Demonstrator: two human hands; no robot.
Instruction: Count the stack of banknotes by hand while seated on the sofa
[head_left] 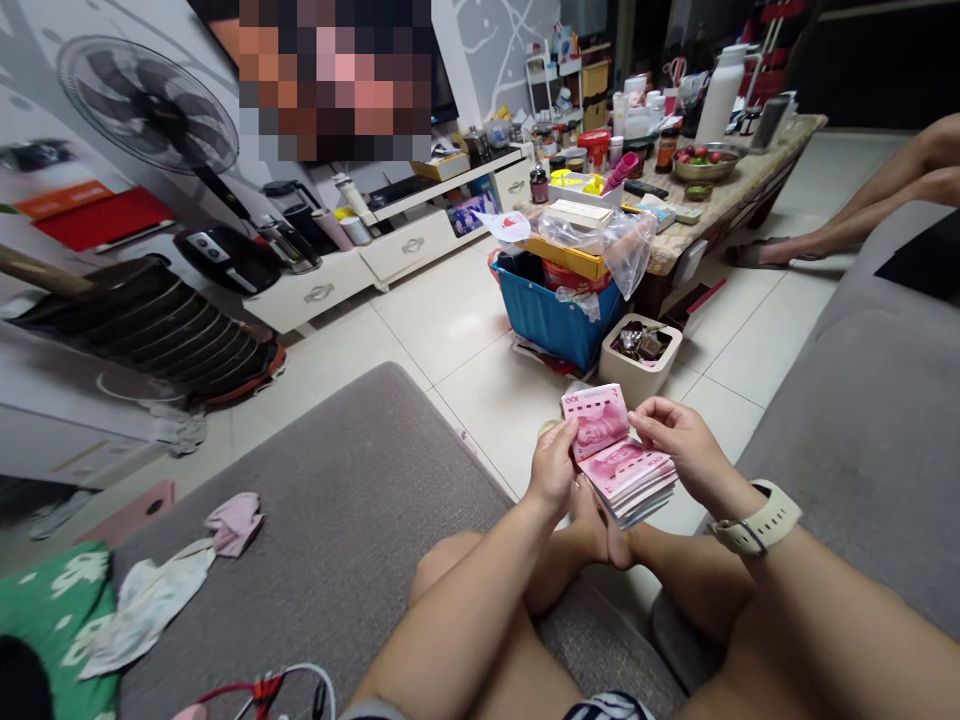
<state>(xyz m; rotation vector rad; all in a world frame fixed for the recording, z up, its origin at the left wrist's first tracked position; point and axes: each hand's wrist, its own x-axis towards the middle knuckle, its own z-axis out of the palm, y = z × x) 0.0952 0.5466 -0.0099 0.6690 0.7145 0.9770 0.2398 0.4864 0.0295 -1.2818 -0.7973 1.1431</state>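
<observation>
The left hand (553, 468) pinches one raised note at its edge — the stack of pink 100-yuan banknotes (626, 482) is between both hands, and the right hand (675, 450) curls over it. The paper seems light, soft and a little slippery, best held by the edges. On the floor (457, 325) ahead, a blue plastic crate (555, 325) carries a red box (571, 275) — a beige square bin (634, 385) holds small metal pieces (637, 345).
</observation>
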